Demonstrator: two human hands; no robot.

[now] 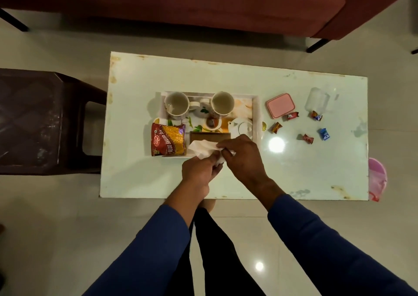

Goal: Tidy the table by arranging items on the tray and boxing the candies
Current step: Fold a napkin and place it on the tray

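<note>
Head view: my left hand (199,171) and right hand (242,157) both pinch one crumpled white tissue (203,149), hiding the printed rectangular tray's (256,114) near edge. Two white mugs (176,103) stand there; five wrapped candies (276,127) lie beside.

The tabletop (294,166) is glossy white with rusty brown stains along its edges. The tray (255,114) is white-rimmed, its floor printed with green leaves and orange-yellow patches. Two mugs (222,103) are white outside with a dull beige inside. The teapot (243,127) is plain white. The snack packet (168,143) is red with a golden-yellow panel and white lettering. The tissue (201,148) is white. The box lid (280,105) is pink with a paler border. The candies (276,127) are wrapped in red, orange-brown and blue with white. Both sleeves (316,239) are deep blue. The sofa (203,1) is dark red, the stool (45,119) dark brown, the floor (56,227) pale cream.
</note>
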